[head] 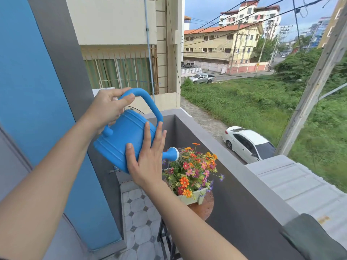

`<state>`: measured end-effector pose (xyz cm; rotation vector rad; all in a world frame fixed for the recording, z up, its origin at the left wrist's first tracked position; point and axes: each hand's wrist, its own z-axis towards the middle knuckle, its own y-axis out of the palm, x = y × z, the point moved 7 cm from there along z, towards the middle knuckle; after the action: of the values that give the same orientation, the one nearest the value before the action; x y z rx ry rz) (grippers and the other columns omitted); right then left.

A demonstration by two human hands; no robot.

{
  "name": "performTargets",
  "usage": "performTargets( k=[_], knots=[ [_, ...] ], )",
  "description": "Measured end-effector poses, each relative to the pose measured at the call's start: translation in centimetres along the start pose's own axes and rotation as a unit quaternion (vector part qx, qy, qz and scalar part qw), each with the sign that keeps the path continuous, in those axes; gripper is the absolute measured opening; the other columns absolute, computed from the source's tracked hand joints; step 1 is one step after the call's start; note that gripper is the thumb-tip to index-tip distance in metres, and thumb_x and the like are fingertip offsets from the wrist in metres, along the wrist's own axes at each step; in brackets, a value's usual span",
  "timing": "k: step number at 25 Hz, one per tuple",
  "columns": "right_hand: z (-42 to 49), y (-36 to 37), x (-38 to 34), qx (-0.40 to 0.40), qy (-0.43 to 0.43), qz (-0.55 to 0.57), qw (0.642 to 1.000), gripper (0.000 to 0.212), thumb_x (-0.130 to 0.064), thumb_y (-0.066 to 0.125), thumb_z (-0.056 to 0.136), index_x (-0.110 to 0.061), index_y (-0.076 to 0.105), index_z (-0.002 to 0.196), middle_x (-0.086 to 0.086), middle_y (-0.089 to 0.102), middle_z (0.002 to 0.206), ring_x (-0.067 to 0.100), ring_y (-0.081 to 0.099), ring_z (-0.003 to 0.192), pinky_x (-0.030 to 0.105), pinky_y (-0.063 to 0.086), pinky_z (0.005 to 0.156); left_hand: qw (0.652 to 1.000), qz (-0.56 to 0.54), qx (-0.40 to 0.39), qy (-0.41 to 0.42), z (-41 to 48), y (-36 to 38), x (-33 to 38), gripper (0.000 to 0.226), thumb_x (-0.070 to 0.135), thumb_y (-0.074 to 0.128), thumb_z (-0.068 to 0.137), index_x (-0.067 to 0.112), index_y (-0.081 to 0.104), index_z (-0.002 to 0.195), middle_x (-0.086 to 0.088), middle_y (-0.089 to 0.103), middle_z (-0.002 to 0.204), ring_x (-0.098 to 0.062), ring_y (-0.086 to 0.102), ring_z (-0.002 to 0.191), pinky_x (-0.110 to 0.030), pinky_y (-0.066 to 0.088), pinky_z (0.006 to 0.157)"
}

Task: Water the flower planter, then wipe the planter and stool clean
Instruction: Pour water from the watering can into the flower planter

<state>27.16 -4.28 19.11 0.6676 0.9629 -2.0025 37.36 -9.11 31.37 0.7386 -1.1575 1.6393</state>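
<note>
A blue watering can [123, 139] is tilted forward over the flowers, and thin streams of water fall from its rose [173, 154]. My left hand [108, 107] grips the can's handle at the top. My right hand [148, 160] presses flat against the can's side with fingers spread, steadying it. Below the rose a pale green planter [195, 197] holds orange, pink and purple flowers [193, 169]. The planter rests on a round brown stool [205, 207] with dark metal legs, partly hidden behind my right forearm.
A grey balcony wall [234, 175] runs along the right of the stool. A grey-green cloth [311, 239] lies over the wall's top at the lower right. A blue pillar [37, 109] stands at the left. The floor [139, 218] is pale tile.
</note>
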Motion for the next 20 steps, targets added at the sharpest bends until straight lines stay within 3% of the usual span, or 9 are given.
performTargets(
  k=[5,8,14,20],
  knots=[
    [1.2,1.3,0.7,-0.054,-0.002,0.025,0.998,0.077,-0.058,0.026,0.087,-0.026,0.005,0.153,0.002,-0.015,0.161,0.027,-0.012,0.148,0.040,-0.003,0.119,0.999,0.018,0.038,0.010,0.3,-0.6,-0.2,0.016,0.031,0.058,0.091,0.043,0.063,0.100,0.000,0.024,0.056,-0.004,0.018,0.035,-0.016,0.016,0.036],
    [0.5,2.3,0.5,-0.066,0.017,0.029,0.997,0.077,-0.059,0.023,0.087,-0.026,0.002,0.153,0.000,-0.019,0.160,0.024,-0.014,0.148,0.040,-0.002,0.119,0.999,0.041,0.024,0.000,0.5,-0.8,-0.7,0.019,0.030,0.058,0.092,0.037,0.066,0.108,0.002,0.023,0.054,-0.004,0.018,0.035,-0.015,0.016,0.035],
    [-0.1,1.0,1.0,-0.026,0.024,0.028,0.999,0.074,-0.057,0.026,0.089,-0.028,0.004,0.153,-0.004,-0.021,0.159,0.020,-0.019,0.147,0.032,-0.008,0.113,1.000,0.013,-0.012,-0.018,1.0,0.7,-1.1,0.021,0.030,0.059,0.091,0.034,0.065,0.111,0.012,0.028,0.039,-0.007,0.017,0.038,-0.016,0.014,0.037],
    [1.7,-2.0,3.1,0.023,0.026,-0.004,0.999,0.075,-0.056,0.028,0.088,-0.024,0.009,0.153,-0.003,-0.014,0.159,0.026,-0.012,0.148,0.038,-0.001,0.117,0.999,-0.014,-0.031,0.005,2.1,4.1,0.4,0.019,0.031,0.059,0.091,0.034,0.064,0.109,-0.001,0.025,0.056,-0.007,0.019,0.038,-0.019,0.016,0.039]
  ],
)
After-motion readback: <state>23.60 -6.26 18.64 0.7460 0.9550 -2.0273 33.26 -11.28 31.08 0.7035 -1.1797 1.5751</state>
